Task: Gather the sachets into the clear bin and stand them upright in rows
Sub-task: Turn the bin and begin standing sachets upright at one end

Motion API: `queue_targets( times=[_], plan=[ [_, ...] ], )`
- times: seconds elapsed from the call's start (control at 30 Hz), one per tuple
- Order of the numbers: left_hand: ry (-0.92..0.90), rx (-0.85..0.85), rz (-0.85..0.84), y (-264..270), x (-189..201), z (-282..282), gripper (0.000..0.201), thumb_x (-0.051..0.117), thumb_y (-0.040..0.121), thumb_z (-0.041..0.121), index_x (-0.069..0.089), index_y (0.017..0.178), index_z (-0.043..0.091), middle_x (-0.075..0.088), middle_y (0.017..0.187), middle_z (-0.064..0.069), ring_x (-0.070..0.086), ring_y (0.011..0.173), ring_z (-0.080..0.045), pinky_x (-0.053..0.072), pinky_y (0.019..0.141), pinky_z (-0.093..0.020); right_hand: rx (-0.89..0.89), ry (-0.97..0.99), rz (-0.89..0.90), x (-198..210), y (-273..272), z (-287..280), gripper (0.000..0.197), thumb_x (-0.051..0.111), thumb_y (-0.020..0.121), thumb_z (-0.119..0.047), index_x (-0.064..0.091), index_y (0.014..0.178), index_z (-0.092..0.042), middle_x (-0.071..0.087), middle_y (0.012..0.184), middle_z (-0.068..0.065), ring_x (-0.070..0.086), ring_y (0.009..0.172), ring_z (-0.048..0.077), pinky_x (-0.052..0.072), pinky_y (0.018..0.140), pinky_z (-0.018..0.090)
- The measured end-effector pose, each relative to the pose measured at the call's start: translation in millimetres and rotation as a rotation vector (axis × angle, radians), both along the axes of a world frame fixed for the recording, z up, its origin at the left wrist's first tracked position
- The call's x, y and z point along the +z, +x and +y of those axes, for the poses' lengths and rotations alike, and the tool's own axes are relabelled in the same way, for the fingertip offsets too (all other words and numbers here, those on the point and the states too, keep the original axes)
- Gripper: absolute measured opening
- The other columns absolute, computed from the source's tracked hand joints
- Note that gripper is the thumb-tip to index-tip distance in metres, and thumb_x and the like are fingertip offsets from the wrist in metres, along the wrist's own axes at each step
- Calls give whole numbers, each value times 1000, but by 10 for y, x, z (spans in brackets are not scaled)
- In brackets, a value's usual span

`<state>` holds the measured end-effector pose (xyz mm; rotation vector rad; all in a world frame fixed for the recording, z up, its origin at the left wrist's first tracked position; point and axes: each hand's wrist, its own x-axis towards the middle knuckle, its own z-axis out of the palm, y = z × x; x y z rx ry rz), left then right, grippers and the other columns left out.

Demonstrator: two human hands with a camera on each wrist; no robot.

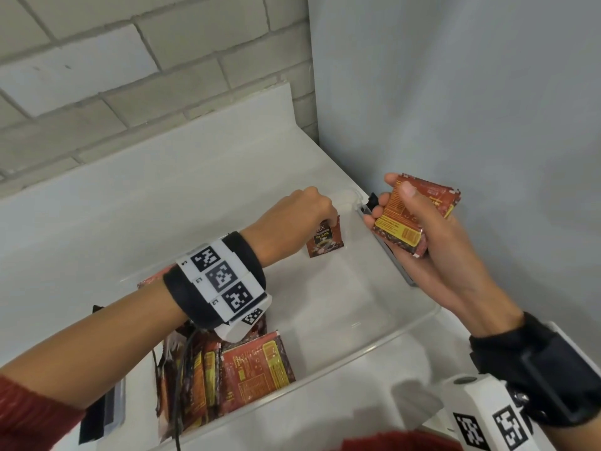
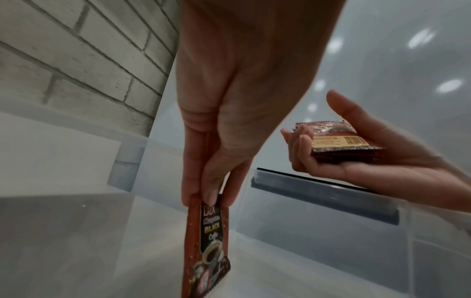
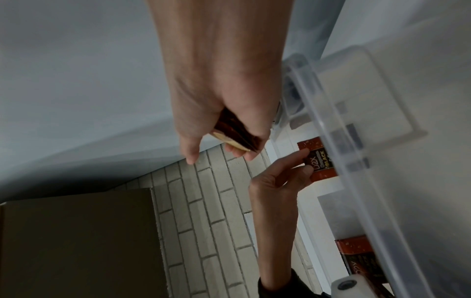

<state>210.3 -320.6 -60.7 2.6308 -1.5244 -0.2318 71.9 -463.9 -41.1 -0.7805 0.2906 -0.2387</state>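
From the head view, 1 sachet point(image 1: 325, 237) is pinched upright by the left hand point(image 1: 289, 219) at the far end of the clear bin point(image 1: 374, 349); a row point(image 1: 224, 369) is stood near.

At the left wrist, a stack point(image 2: 339, 141) is gripped in the right hand point(image 2: 356, 161), judged unplaced.

bare forearms, both wrists strapped w/ black bands. left wrist band point(image 1: 214, 281) carries a white block w/ three black-and-white square code tags in a row, plus a smaller tag on its end; a black cable point(image 1: 182, 369) hangs from it. right wrist band point(image 1: 536, 362) holds a white camera housing point(image 1: 487, 415) w/ two code tags. dark red knit sleeve point(image 1: 29, 418) on left arm.
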Motion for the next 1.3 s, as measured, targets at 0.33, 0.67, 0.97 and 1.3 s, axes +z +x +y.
queue_targets(
  times=[0.33, 0.67, 0.97, 1.3],
  plan=[
    [130, -27, -273, -119, 107, -52, 23, 55, 91, 5, 64, 107, 19, 60, 101, 0, 59, 79, -26, 28, 56, -32, -5, 5, 6, 0, -9, -2, 41, 62, 76, -25, 61, 114, -10, 63, 82, 4, 66, 75, 13, 57, 84, 30],
    [44, -60, -294, -109, 91, -43, 12, 61, 89, 2, 64, 91, 13, 59, 86, -3, 56, 78, -26, 25, 50, -30, 52, 35, 1, -26, 8, -28, 49, 58, 77, -19, 55, 124, -5, 64, 81, 6, 66, 75, 16, 54, 91, 36],
    [-144, 43, -31, -15, 230, 20, 19, 56, 95, 11, 68, 108, 15, 62, 99, -2, 58, 85, -19, 51, 71, -40, 164, -9, 47, -67, 9, -57, 37, 49, 85, -8, 58, 121, -2, 71, 94, 13, 71, 90, 27, 55, 89, 39],
    [-500, 148, 591, -250, 650, 106, 36, 67, 79, 41, 69, 107, 18, 70, 94, 3, 66, 84, -13, 57, 77, -35, 219, -157, 40, -76, 44, 37, 32, 60, 83, -15, 65, 113, -5, 72, 108, 12, 70, 98, 23, 58, 78, 31]
  ],
)
